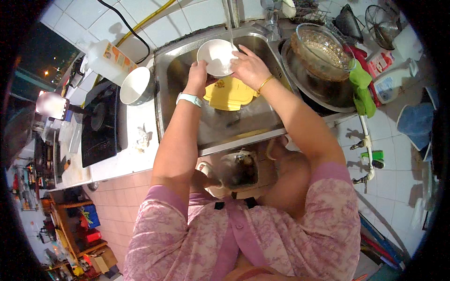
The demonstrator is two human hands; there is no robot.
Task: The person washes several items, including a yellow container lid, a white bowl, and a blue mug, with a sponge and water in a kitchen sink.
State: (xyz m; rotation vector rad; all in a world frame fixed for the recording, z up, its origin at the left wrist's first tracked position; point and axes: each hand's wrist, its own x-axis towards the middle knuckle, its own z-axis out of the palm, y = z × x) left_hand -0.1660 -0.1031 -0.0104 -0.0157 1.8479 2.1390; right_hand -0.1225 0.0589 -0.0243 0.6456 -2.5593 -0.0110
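Over a stainless steel sink (218, 130), a white bowl (215, 56) is tilted beneath a thin stream of water from above. My left hand (199, 78) grips the bowl's lower left rim. On its right side, my right hand (250, 66) holds the rim, with the fingertips inside. Below the bowl, a yellow plastic lid (230, 94) with tabbed edges lies in the sink basin. A second bowl (136, 86), pale inside and darker outside, leans on the counter to the left of the sink.
Right of the sink, a large glass bowl (321, 49) sits in a wide metal pan (299, 79). Green rubber gloves (362, 87) hang beside it. At left are a plastic jug (109, 59), a black cooktop (100, 123) and a phone (52, 105) on a stand.
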